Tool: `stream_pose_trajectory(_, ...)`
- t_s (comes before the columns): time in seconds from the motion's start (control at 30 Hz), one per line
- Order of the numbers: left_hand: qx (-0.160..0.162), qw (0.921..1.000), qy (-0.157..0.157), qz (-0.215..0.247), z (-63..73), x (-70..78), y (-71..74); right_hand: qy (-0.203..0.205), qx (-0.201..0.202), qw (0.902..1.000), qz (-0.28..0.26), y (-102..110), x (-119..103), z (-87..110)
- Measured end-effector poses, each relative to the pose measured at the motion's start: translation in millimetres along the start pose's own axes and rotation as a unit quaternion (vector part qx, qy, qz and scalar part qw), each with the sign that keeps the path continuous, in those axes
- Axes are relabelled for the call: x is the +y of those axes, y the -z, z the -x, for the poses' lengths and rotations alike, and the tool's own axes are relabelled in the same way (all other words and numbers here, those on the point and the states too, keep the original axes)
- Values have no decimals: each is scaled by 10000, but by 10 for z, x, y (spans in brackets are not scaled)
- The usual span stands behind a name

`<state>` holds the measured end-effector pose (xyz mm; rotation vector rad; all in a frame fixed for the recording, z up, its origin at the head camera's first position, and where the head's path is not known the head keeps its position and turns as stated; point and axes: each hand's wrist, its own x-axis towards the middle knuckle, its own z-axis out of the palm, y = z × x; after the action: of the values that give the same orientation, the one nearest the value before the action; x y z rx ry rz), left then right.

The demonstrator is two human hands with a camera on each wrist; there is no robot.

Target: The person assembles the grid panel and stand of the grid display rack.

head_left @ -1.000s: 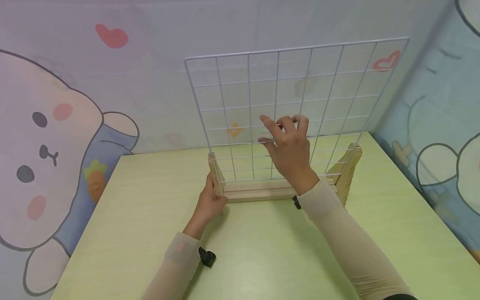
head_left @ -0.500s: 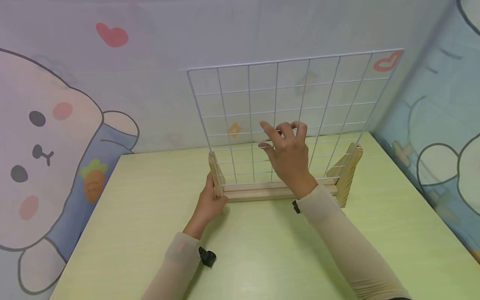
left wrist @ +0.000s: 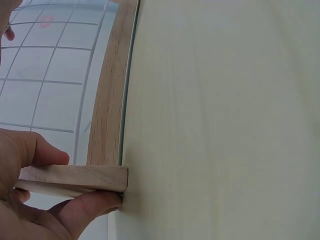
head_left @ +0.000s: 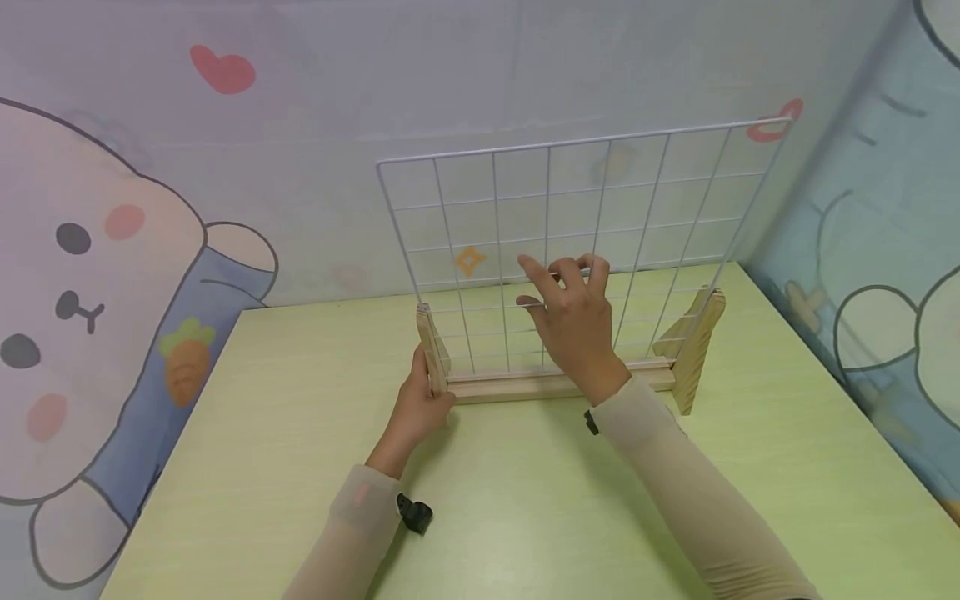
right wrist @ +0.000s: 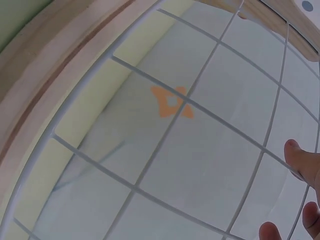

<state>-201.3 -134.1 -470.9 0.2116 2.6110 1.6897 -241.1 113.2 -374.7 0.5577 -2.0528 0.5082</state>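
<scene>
A white wire grid panel (head_left: pixel 549 145) stands upright, leaning slightly, in a wooden stand. My right hand (head_left: pixel 576 323) holds it near the middle, fingertips hooked round its wires; the right wrist view shows a thumb or finger (right wrist: pixel 302 162) against the wires. The stand has a grooved crossbar (head_left: pixel 510 389) between a left end board (head_left: pixel 431 337) and a right end board (head_left: pixel 696 358). Around the left board's lower part, my left hand (head_left: pixel 420 408) pinches the wood (left wrist: pixel 95 177) between thumb and fingers. The panel's bottom wire (right wrist: pixel 75 95) runs alongside the crossbar; whether it sits in the groove I cannot tell.
Beneath everything lies a pale yellow-green table (head_left: pixel 285 400), its back edge against a printed wall cloth (head_left: pixel 322 100) with cartoon figures. Another printed cloth (head_left: pixel 840 233) borders the right side. A small black device (head_left: pixel 415 514) is strapped at the left wrist.
My right hand has lowered the grid panel steadily between the end boards, its bottom wire coming down toward the crossbar. The left hand and stand have stayed in place.
</scene>
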Motion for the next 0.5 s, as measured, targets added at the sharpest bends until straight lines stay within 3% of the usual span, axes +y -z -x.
stream_pose_trajectory(0.3, -50, 10000, -16, -13, 10, 16, -8, 13, -8, 10000, 26, -62, 41, 114)
stream_pose_trajectory(0.5, -61, 10000, 20, 30, 19, 14, -2, 21, 195, 9998, 42, -97, 60, 164)
